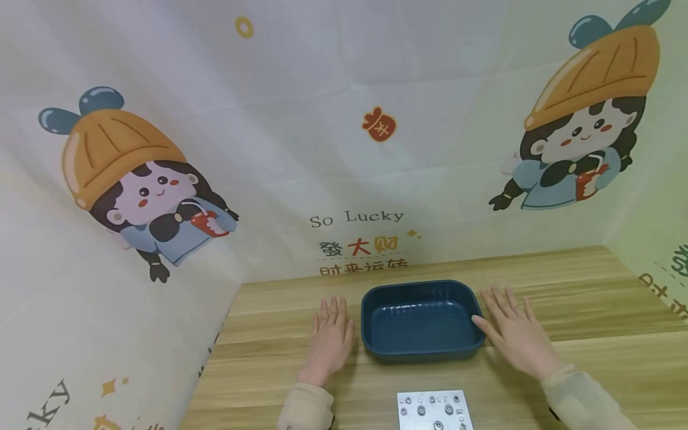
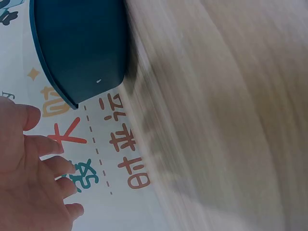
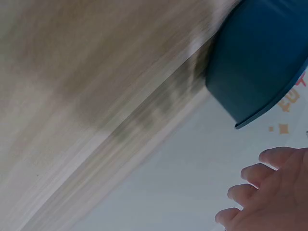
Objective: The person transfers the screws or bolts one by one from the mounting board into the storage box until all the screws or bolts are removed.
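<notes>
A dark blue rectangular tray (image 1: 424, 355) with rounded corners and raised walls sits on the wooden table; nothing shows inside it. To its left is my left hand (image 1: 330, 343), fingers extended toward the back and a small gap from the wall. At the tray's right side, my right hand (image 1: 521, 340) has its fingers spread, and its thumb overlaps the rim in the head view; whether it touches cannot be told. Both wrist views show the tray's outer wall (image 2: 79, 48), with the left palm (image 2: 29, 178) and the right palm (image 3: 279, 197) holding nothing.
A white card (image 1: 434, 409) printed with round marks lies in front of the tray, cut off by the frame's lower edge. A pale cloth (image 1: 301, 149) with cartoon figures and lettering hangs behind the wooden table (image 1: 258, 340) and along its sides.
</notes>
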Tool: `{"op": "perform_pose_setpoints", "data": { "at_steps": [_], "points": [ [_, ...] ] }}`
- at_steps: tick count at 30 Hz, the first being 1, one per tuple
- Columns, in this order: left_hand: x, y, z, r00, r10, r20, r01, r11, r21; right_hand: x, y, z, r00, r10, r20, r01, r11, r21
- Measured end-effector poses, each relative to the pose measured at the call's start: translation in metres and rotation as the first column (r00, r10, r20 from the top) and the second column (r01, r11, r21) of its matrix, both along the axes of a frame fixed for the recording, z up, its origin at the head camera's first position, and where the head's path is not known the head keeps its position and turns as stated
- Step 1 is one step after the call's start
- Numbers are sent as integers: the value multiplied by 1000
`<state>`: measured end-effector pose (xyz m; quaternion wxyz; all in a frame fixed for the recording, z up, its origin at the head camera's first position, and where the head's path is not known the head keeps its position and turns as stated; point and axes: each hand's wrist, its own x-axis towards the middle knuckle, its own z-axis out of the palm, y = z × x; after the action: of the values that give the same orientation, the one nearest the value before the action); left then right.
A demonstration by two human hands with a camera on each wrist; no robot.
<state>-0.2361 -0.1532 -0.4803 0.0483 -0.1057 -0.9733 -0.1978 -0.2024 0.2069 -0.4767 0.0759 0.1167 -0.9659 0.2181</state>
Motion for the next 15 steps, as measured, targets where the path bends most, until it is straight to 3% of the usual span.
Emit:
{"op": "perform_pose_setpoints", "data": {
  "at_steps": [7,13,15],
  "points": [
    [-2,5,-2,1000,-9,-4,9,1000,29,20,-13,12,996,33,-79,-35,999,-26],
    [-4,12,-6,1000,-23,-7,24,997,76,40,-41,17,975,58,-216,-77,994,-83],
    [-5,16,-8,999,-31,-7,32,996,88,47,-51,17,973,78,-219,-100,991,-94]
  ]
}}
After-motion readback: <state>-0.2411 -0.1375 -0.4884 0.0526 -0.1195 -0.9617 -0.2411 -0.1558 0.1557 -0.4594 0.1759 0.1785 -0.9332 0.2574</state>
